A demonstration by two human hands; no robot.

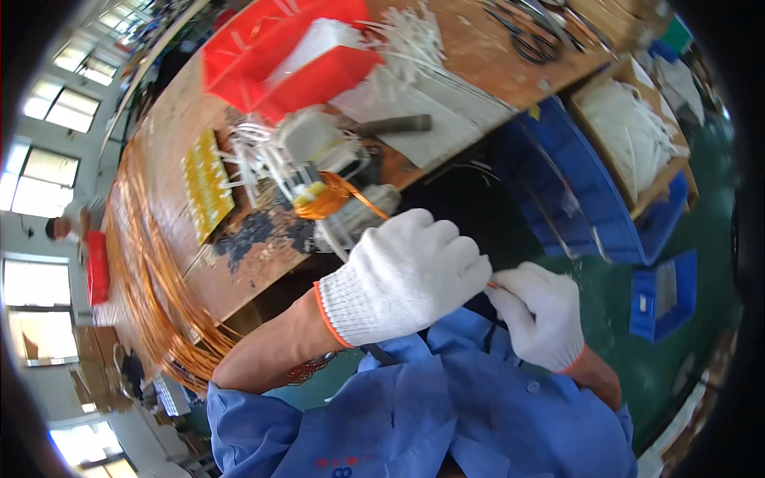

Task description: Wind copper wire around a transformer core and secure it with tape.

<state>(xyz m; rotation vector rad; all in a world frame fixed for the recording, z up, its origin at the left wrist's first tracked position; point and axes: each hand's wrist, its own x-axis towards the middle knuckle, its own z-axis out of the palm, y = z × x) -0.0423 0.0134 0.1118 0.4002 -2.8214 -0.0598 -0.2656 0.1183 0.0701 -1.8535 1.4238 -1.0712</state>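
My left hand [410,275], in a white knitted glove with an orange cuff edge, is closed around a copper wire [366,202]. The wire runs from a wound orange-copper coil [319,199] on a small grey and white fixture [315,143] at the bench edge. To the right and lower, my right hand [543,312], gloved the same way, pinches a short stretch of the wire beside the left fist. Both hands are in front of my blue work jacket. Inside the left fist the wire is hidden.
Long copper wires [147,279] hang in a bundle at the left bench edge. A yellow board [207,185], a red bin [319,78], white ties [410,36] and scissors [530,40] lie on the bench. Right stand a blue crate [574,203], a carton [677,151] and a small blue box [637,307].
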